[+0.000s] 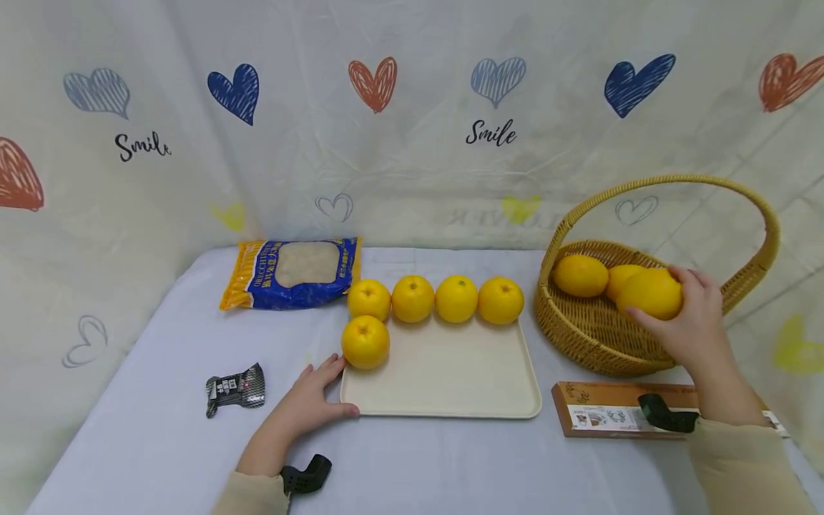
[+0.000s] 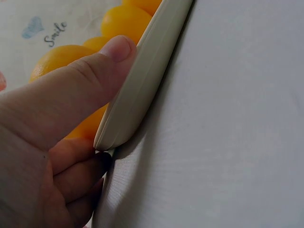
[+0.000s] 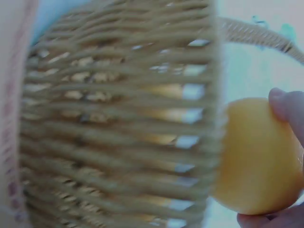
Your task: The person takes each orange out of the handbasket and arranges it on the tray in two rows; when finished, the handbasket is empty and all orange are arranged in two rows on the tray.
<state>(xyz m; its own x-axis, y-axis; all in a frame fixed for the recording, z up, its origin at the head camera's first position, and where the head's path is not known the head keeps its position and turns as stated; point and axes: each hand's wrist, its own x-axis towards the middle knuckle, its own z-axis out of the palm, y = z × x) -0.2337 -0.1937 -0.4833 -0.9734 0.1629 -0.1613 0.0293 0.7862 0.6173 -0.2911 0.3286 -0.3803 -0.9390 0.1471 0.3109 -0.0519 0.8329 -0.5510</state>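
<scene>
My right hand (image 1: 698,322) grips an orange (image 1: 651,293) above the inside of a wicker basket (image 1: 579,343). In the right wrist view the held orange (image 3: 261,156) shows just past the woven wall, with thumb and fingers around it. Two more oranges lie in the basket, one (image 1: 581,276) at its left side and another partly hidden behind the held one. My left hand (image 1: 309,400) holds the front left corner of a cream tray (image 1: 450,372), thumb against the front rim, fingers along the left side. Several oranges (image 1: 457,299) line the tray's back edge; one more (image 1: 365,342) sits at its left side.
A blue and yellow pasta bag (image 1: 302,272) lies behind the tray to the left. On the left of the table is a small black packet (image 1: 236,390). A flat brown box (image 1: 605,411) lies in front of the basket, under my right forearm. The basket's tall handle (image 1: 676,179) arches over it.
</scene>
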